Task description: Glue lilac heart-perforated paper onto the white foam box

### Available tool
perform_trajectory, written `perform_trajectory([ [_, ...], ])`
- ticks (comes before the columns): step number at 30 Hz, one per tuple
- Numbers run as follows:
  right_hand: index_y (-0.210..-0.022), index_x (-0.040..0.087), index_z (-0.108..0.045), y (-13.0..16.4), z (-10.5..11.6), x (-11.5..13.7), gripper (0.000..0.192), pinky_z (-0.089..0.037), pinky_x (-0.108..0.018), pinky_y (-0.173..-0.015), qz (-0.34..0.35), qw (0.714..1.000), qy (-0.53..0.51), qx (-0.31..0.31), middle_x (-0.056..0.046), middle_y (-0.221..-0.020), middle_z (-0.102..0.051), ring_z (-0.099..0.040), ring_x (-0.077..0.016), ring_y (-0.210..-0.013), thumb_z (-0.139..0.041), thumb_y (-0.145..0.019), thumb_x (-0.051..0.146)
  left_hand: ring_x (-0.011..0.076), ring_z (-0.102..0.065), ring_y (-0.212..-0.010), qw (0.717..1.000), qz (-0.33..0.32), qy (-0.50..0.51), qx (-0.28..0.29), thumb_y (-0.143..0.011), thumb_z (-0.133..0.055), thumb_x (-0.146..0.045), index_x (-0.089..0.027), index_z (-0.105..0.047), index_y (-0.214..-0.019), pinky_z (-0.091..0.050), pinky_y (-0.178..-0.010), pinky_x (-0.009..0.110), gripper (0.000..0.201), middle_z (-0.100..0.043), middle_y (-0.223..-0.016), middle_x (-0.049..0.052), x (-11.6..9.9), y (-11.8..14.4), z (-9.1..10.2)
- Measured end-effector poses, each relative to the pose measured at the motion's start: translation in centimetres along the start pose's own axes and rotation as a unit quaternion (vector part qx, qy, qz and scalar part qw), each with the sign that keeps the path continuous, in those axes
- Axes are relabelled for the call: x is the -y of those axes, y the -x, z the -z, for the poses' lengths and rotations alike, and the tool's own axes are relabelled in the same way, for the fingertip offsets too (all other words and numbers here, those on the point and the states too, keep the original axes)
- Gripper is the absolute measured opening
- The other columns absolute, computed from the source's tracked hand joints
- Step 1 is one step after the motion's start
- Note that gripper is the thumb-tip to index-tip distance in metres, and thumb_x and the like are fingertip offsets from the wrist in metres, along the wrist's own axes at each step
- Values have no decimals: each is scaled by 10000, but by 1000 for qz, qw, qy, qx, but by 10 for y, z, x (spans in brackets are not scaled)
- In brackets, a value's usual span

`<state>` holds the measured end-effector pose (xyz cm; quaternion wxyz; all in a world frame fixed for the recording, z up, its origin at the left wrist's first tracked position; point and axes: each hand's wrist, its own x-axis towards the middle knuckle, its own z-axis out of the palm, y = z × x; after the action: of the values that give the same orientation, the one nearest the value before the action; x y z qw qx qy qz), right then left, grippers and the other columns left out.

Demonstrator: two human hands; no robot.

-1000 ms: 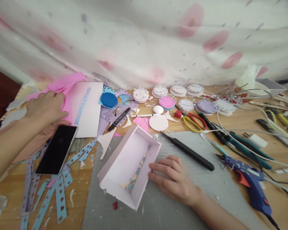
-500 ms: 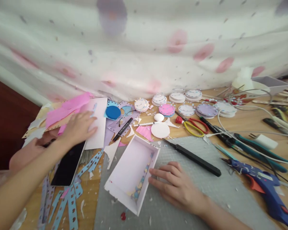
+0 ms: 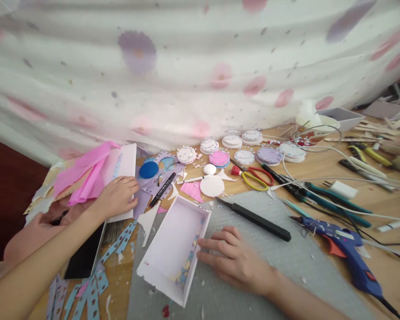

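Note:
My left hand is at the right edge of a white card, its fingers curled over that edge and the thumb lower down. Pink crepe paper lies on the card's left part. My right hand rests on the grey cutting mat with fingers stretched out, fingertips touching the right wall of a shallow white box. Small blue and yellow pieces lie along that wall inside the box. Beyond the right hand is a black-handled craft knife.
A phone and blue punched paper strips lie at the left. Decorated discs line the back, near a black marker and scissors. A blue glue gun, pliers and cables are at the right.
My left hand has moved to the card's right edge, and its fingers have curled from spread to closed. My right hand stays against the box. The whole view has shifted slightly.

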<state>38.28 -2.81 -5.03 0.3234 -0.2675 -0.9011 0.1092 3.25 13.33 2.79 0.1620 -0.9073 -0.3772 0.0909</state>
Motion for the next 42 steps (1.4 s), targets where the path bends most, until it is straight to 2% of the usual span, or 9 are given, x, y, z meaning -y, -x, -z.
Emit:
perform_trajectory([
  [13,-1331,237,-475,5,0,-1,429,-321,-380,-905,-9,999,-8,42,-21,-1380,-541,-487,-196,-1102,-450,-914,140,266,-554,-1140,999,7,-4,-35,-835,-453,-289,-187,-644,-835,-411,-1006,421,216,-690,-1038,97,30,34,43],
  [18,-1337,217,-466,-7,7,6,435,-289,-416,-951,-19,998,-9,65,-44,-1395,-519,-442,-224,-1189,-458,-903,180,262,-553,-1177,1000,-8,7,-11,-880,-454,-344,-187,-675,-923,-403,-1032,412,275,-684,-1127,104,28,33,34],
  [22,-1197,177,-564,-27,17,7,309,-283,-423,-957,-10,997,0,74,-83,-1152,-654,-503,-228,-1101,-477,-900,191,285,-570,-1171,1000,-17,19,1,-886,-455,-339,-199,-707,-952,-407,-1025,439,295,-698,-1131,108,21,24,18],
  [25,-1100,157,-609,-55,27,3,255,-330,-398,-895,-3,995,7,95,-74,-905,-679,-554,-198,-885,-457,-896,155,283,-583,-1149,999,-31,27,4,-901,-431,-293,-190,-712,-981,-406,-1023,446,310,-710,-1105,110,18,20,11],
  [28,-1060,139,-627,-99,29,-4,255,-379,-357,-815,15,992,32,120,-92,-928,-657,-550,-207,-874,-438,-889,136,274,-587,-1135,999,-41,30,3,-908,-413,-243,-179,-706,-1017,-402,-1026,442,318,-711,-1098,110,19,20,9],
  [31,-1110,122,-598,-152,12,-14,292,-413,-297,-841,16,977,42,207,-104,-1055,-635,-563,-190,-974,-413,-888,80,267,-580,-1136,999,-42,33,-6,-908,-415,-227,-186,-699,-1044,-401,-1026,438,317,-705,-1110,107,21,21,11],
  [35,-1081,136,-620,-208,-35,-29,228,-475,-279,-808,-2,960,67,273,-91,-1083,-644,-613,-185,-966,-468,-911,129,271,-578,-1134,998,-38,36,-18,-901,-419,-223,-193,-696,-1052,-413,-1013,448,317,-706,-1110,99,24,26,14],
  [38,-1085,116,-609,-223,-64,-37,203,-527,-348,-776,-59,945,117,301,-93,-1071,-643,-637,-201,-914,-542,-925,222,273,-580,-1135,998,-34,41,-27,-901,-419,-216,-190,-697,-1056,-412,-1015,459,320,-704,-1126,96,26,31,18],
  [42,-1165,147,-568,-214,-75,-45,285,-544,-402,-807,-126,934,169,289,-83,-1152,-604,-625,-208,-966,-571,-929,307,271,-571,-1156,997,-28,59,-37,-901,-428,-207,-199,-693,-1070,-406,-1023,458,315,-700,-1145,86,27,34,20],
])
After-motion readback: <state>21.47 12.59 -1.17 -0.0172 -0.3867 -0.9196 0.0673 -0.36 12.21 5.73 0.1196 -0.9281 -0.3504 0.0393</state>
